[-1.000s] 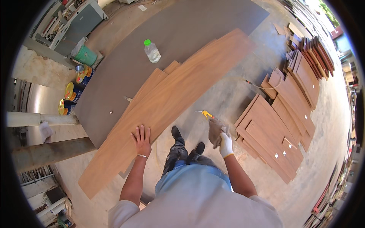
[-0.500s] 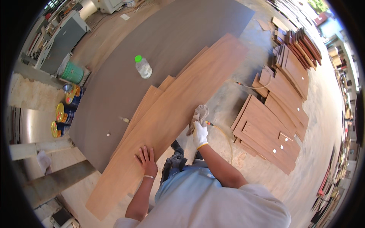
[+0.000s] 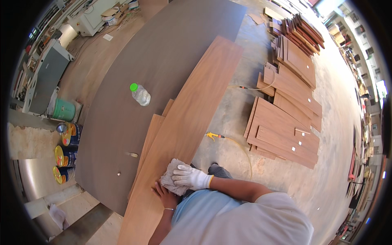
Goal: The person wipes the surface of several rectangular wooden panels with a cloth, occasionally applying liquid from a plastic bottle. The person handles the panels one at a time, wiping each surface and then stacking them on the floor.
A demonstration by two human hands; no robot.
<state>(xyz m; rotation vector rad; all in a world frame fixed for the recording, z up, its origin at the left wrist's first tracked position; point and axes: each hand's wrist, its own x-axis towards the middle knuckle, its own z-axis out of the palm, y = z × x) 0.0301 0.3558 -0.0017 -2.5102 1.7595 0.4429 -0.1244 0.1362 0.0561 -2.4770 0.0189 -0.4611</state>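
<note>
A long reddish-brown wooden board (image 3: 192, 110) lies on a wide dark grey tabletop (image 3: 163, 61), on top of two shorter boards. My right hand (image 3: 190, 177), in a white glove, presses a grey rag (image 3: 171, 181) flat on the near part of the long board. My bare left hand (image 3: 165, 196) rests flat on the same board, just below the rag and partly under it. A clear plastic bottle with a green cap (image 3: 140, 94) lies on the grey top farther away.
Stacks of brown wooden panels (image 3: 286, 122) cover the concrete floor on the right. A yellow air-gun with its hose (image 3: 214, 135) lies on the floor beside the table. Paint cans (image 3: 67, 145) and a green bucket (image 3: 63, 110) stand at the left.
My right hand has come from the right of the board down onto it with the rag. My left hand stays flat on the board; the view has swung closer.
</note>
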